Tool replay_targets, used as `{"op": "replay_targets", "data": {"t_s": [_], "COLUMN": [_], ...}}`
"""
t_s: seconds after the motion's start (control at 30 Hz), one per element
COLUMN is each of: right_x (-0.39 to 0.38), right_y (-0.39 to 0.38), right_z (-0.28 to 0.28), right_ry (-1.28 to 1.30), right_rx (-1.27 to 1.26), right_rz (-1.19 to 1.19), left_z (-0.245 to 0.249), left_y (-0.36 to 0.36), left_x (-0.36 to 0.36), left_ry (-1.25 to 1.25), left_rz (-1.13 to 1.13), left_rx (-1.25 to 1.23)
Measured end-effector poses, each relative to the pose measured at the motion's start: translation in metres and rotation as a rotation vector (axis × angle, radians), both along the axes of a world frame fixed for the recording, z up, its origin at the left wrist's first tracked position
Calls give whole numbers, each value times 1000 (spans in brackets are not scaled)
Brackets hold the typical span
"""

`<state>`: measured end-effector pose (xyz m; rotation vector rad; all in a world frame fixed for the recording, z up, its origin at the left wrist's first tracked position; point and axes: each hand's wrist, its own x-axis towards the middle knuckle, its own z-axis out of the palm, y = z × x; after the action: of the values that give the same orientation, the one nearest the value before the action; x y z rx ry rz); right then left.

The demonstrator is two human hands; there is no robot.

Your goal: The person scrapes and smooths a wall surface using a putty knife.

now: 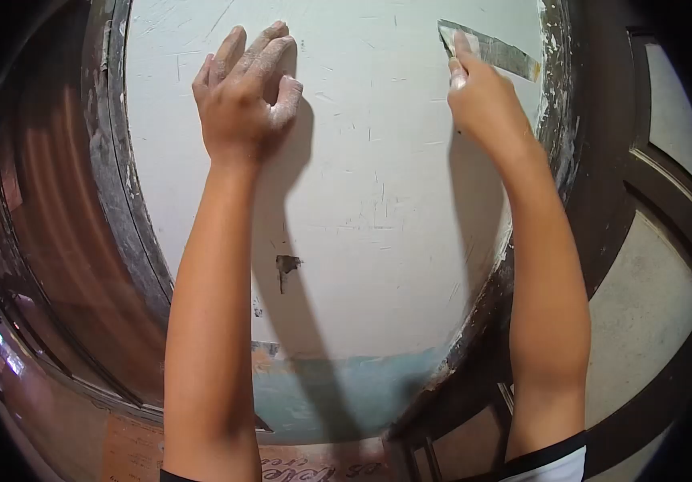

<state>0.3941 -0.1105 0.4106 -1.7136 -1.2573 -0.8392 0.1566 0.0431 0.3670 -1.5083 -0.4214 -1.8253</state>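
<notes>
My left hand (242,100), with white dust on its fingers, lies against the upper left of a pale, scratched panel (346,161). Its fingers are somewhat apart and no object shows in it. Near the panel's upper right edge, my right hand (478,92) is closed around a putty knife. The wide, stained blade of the putty knife (502,56) slants down to the right, close to the panel's surface, with a fingertip extended along it. The knife's handle is mostly hidden by my hand.
A dark, chipped frame (109,120) borders the panel on both sides. Low on the panel are a dark gouge (286,269) and a bluish-green band (338,394). Dark wood with pale insets (643,305) stands at right. Printed cardboard (314,466) lies below.
</notes>
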Motion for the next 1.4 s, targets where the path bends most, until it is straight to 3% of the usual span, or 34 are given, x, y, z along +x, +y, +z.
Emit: {"op": "replay_targets", "data": {"t_s": [0.13, 0.3, 0.47, 0.7, 0.97, 1.4], "right_x": [-6, -13, -13, -9, -10, -19], "right_y": [-4, -3, 1, -5, 0, -2], "right_z": [-20, 7, 4, -22, 6, -4], "right_ry": [-3, 46, 25, -6, 10, 45], "right_rx": [-11, -12, 11, -49, -14, -32], "right_rz": [32, -18, 10, -17, -10, -30], "left_z": [0, -1, -2, -2, -1, -2], "left_y": [-4, -5, -8, -3, -9, -7], "left_x": [1, 1, -1, 0, -1, 0], "left_ry": [-12, 4, -7, 4, -6, -9], "left_rz": [12, -21, 91, -15, 51, 35], "left_rx": [-10, -42, 11, -15, -17, 3]}}
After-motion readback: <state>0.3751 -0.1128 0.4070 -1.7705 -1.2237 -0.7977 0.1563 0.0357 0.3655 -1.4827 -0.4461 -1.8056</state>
